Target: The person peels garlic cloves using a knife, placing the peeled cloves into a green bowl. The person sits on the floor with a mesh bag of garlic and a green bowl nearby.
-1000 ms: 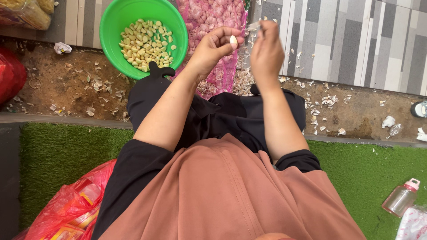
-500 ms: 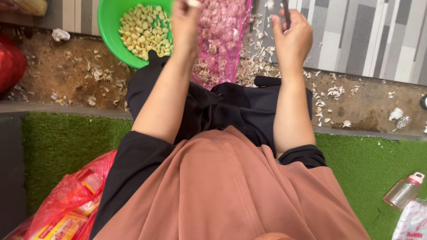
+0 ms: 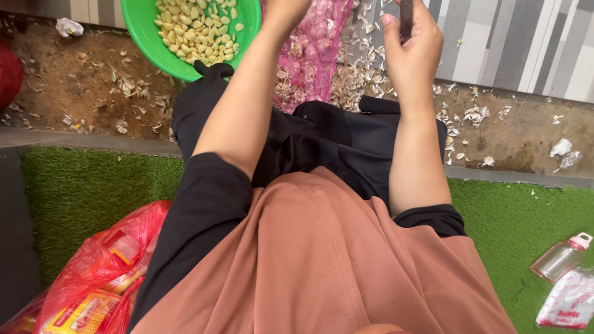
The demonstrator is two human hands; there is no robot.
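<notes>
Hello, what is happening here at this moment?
A seated person is peeling garlic. The right hand grips a dark knife handle. The left hand reaches over a pink mesh bag of garlic; its fingers are out of view. A green bowl holds peeled cloves, and papery skins litter the ground.

Soft, even daylight fills the scene, bright without glare. Shadows are faint, pooling only under the forearms. Focus is sharp on the green turf (image 3: 93, 185); the near clothing looks slightly soft.
</notes>
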